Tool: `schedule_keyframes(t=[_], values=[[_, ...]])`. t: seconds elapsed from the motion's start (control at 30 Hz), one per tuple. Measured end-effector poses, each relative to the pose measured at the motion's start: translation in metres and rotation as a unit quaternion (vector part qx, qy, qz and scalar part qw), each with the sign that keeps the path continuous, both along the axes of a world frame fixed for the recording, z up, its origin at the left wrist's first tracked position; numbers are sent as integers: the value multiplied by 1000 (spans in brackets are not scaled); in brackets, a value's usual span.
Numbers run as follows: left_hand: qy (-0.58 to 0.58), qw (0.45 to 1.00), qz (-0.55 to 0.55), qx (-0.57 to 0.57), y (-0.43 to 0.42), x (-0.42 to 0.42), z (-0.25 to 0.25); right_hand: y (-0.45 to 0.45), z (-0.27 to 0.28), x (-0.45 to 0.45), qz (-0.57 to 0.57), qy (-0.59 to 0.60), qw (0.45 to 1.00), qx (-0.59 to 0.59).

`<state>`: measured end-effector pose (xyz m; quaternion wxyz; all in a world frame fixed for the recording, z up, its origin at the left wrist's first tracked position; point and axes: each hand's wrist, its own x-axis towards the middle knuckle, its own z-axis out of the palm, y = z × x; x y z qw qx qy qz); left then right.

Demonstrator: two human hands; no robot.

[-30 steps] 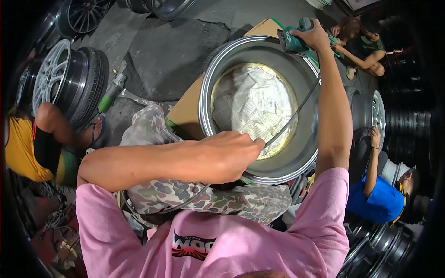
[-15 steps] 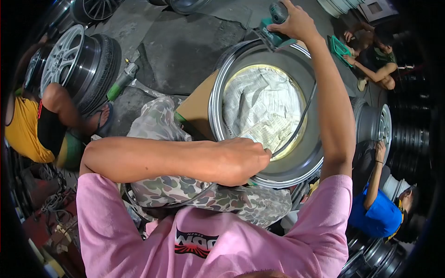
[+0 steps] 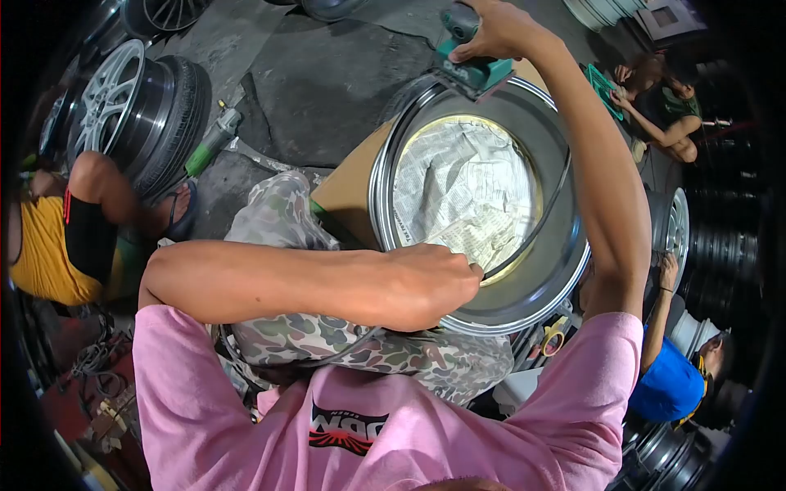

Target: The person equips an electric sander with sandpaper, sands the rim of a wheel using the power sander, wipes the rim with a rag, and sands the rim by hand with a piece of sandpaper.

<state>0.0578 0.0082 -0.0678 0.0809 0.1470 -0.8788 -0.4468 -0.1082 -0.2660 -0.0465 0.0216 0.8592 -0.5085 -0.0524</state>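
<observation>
In the head view, my right hand [image 3: 499, 33] is wrapped round a green and black electric sander [image 3: 475, 69]. The sander's flat pad rests at the far rim of a wheel rim [image 3: 544, 286], though the exact contact is hard to see. Crumpled newspaper [image 3: 463, 184] covers the wheel's middle, edged with yellowish tape. A black power cord [image 3: 547, 214] hangs in a curve across the wheel's right side. My left hand [image 3: 430, 286] is a closed fist around this cord, above the near side of the wheel. Its fingertips are hidden underneath.
Cardboard [image 3: 352, 188] lies under the wheel. A green angle grinder [image 3: 214, 141] rests on the floor to the left, beside a wheel with a tyre [image 3: 176, 123]. Co-workers sit at the left [image 3: 53, 245] and right [image 3: 671, 385]; another crouches with a green basket [image 3: 604, 90]. A tape roll [image 3: 553, 342] lies nearby.
My right hand has slid left along the far rim with the sander, and the cord has shifted with it. The wheel has turned or shifted slightly. My left hand has stayed nearly still.
</observation>
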Motion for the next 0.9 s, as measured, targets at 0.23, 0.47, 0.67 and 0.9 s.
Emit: schedule_keyframes(t=[0.23,0.47,0.67,0.9], values=[[5,1000,21,7,3,8,-4,5,-4,14,-45,5,999,-20],[-16,1000,3,9,2,4,0,16,-21,-13,-71,-109,989,-69],[-16,1000,4,8,4,4,0,36,-17,-12,-38,-119,990,-65],[-35,999,-3,22,0,3,3,41,-12,-22,-27,-123,990,-57]])
